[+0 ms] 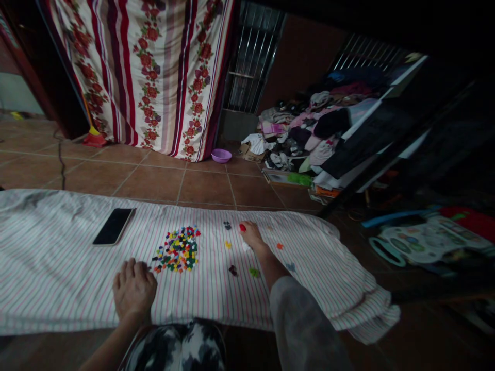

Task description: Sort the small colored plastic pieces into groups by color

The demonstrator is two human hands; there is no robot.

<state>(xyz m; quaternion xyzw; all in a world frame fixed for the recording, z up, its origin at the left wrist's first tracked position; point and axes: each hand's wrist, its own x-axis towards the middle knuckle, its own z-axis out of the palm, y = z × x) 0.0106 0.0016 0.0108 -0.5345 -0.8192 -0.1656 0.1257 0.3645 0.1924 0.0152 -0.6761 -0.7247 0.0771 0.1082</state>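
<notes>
Loosely curled and palm down, the left hand (134, 288) rests on the striped cloth (69, 278), its thumb side near the pile of mixed pieces (180, 250); whether it holds anything, I cannot tell. Right of the pile lie yellow pieces (228, 245) and dark pieces (232, 270). Farther right, the right hand (252, 234) meets red pieces (243, 227) at its tips, pinched or merely touched, I cannot tell. Orange pieces (280, 246) lie beyond its wrist.

Grey sleeve (303, 319), seemingly blotchy trousers (174, 350)
</notes>
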